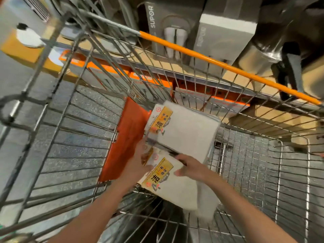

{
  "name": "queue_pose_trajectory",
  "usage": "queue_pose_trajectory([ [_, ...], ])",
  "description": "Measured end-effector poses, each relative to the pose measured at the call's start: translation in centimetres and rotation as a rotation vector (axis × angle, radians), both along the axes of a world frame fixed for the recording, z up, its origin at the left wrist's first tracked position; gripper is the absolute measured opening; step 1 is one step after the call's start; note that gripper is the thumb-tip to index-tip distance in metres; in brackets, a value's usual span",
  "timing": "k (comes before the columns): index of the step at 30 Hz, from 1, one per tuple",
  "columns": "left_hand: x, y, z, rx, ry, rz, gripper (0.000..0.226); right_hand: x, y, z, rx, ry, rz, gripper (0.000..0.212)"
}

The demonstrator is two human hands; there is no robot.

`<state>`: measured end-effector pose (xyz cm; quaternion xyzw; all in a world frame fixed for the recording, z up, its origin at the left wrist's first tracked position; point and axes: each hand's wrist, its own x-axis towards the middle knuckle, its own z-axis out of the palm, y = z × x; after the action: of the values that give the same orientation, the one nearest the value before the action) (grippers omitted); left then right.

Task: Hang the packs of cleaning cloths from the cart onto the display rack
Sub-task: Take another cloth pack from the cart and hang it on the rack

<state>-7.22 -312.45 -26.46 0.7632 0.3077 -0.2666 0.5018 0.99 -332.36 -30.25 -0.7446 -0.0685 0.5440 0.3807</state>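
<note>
Two white packs of cleaning cloths with yellow labels lie inside a wire shopping cart (73, 130). The far pack (185, 127) rests against the cart's orange flap (128, 137). The near pack (168, 183) is held between both hands. My left hand (140, 163) grips its labelled left edge, fingers reaching over the top. My right hand (189, 166) holds its upper right edge, thumb on the front. The display rack is not in view.
The cart's orange handle bar (210, 60) runs across the top. Behind it stand grey SUPOR boxes (163, 27) and orange-edged boxes (143, 79) on a low shelf. Grey floor shows through the cart's mesh to the left and right.
</note>
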Motion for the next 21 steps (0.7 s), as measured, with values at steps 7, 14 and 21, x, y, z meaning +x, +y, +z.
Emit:
queue_pose_trajectory([
  [7, -0.7, 0.9, -3.5, 0.063, 0.051, 0.093, 0.082, -0.2, 3.6, -3.1, -0.133, -0.136, 0.172, 0.052],
  [14, -1.5, 0.4, -5.1, 0.068, 0.063, 0.197, 0.071, -1.0, 4.2, -4.1, -0.115, -0.179, 0.188, 0.057],
  [21, -1.6, 0.7, -5.2, 0.045, 0.016, 0.126, 0.081, -1.4, 3.6, -4.8, -0.045, -0.078, 0.027, 0.046],
])
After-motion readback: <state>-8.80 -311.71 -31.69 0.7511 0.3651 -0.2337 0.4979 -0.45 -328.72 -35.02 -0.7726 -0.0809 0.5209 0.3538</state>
